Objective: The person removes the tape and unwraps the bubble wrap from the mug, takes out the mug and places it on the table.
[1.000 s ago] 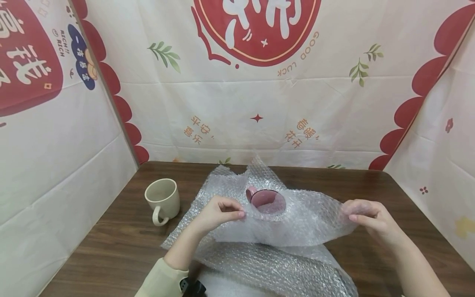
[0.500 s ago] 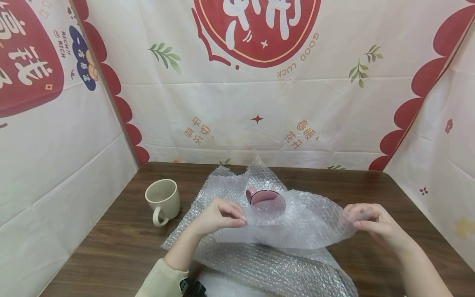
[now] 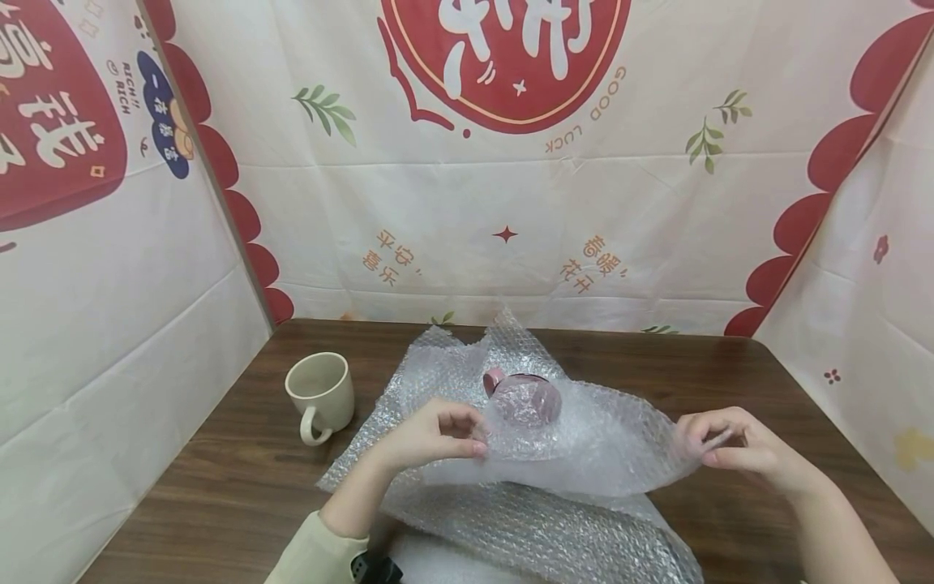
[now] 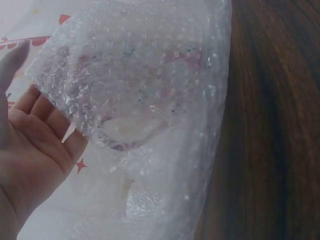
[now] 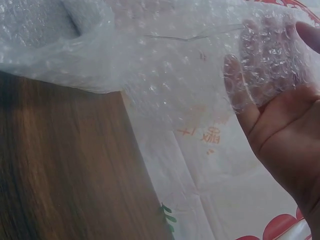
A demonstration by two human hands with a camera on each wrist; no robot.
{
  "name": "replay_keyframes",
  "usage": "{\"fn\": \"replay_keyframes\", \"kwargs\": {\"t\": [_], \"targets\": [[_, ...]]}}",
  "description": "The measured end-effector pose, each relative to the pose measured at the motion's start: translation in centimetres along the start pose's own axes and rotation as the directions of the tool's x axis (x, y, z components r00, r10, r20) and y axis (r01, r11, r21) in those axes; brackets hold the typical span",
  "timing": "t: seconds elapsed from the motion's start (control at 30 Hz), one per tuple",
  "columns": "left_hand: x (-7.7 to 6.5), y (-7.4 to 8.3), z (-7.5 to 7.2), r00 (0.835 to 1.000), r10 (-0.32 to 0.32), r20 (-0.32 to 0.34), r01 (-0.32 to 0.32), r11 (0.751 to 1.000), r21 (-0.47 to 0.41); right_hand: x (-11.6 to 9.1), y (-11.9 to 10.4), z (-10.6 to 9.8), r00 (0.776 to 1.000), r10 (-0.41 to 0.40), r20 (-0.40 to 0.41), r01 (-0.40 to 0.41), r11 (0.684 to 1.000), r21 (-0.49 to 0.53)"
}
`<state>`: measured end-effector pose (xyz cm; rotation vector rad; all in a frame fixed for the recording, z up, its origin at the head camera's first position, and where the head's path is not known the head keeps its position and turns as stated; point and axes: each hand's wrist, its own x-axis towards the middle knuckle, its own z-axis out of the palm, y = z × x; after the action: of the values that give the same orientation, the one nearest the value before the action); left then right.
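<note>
A pink mug (image 3: pixel 494 379) lies among sheets of clear bubble wrap (image 3: pixel 606 442), its handle toward the back left. One flap covers most of its mouth, leaving the handle and part of the dark rim bare. My left hand (image 3: pixel 438 434) pinches the flap's left corner just in front of the mug. Off to the right, my right hand (image 3: pixel 751 450) grips the other end of the flap, stretching it between both hands. In the right wrist view, its fingers (image 5: pixel 235 82) show through the plastic.
An upright cream mug (image 3: pixel 321 393) stands at the left, handle toward the front. More bubble wrap (image 3: pixel 554 527) lies in front of the hands on the dark wooden table (image 3: pixel 219 487). Printed cloth (image 3: pixel 503 195) hangs behind the table and at both sides.
Both hands have drawn the flap slightly toward the front. The bubble wrap now covers the pink mug's mouth, which was mostly bare a second ago. The cream mug has stayed put.
</note>
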<state>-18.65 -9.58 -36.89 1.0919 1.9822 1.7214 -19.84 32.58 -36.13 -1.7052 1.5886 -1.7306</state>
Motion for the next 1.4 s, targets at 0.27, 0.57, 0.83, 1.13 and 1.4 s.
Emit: {"fn": "replay_keyframes", "kwargs": {"t": [0.27, 0.57, 0.83, 1.13, 1.4], "targets": [[-0.1, 0.9, 0.8, 0.986, 0.074, 0.147, -0.098, 0.982, 0.161, -0.5, -0.2, -0.2, 0.996, 0.046, 0.082, -0.045, 0.999, -0.017], [0.2, 1.1, 2.2, 0.937, 0.096, 0.335, -0.197, 0.939, 0.281, -1.6, -0.1, -0.6, 0.984, 0.180, 0.002, -0.179, 0.977, -0.112], [0.3, 1.0, 2.7, 0.933, 0.069, 0.353, -0.188, 0.930, 0.315, -2.1, 0.1, -0.8, 0.958, 0.258, -0.127, -0.280, 0.939, -0.201], [0.5, 0.7, 3.3, 0.923, 0.080, 0.376, -0.234, 0.893, 0.385, -3.0, 0.2, -1.2, 0.910, 0.284, -0.302, -0.370, 0.886, -0.280], [0.5, 0.5, 4.0, 0.921, 0.052, 0.387, -0.213, 0.897, 0.387, -3.6, 0.2, -0.9, 0.837, 0.275, -0.474, -0.473, 0.798, -0.373]]}}
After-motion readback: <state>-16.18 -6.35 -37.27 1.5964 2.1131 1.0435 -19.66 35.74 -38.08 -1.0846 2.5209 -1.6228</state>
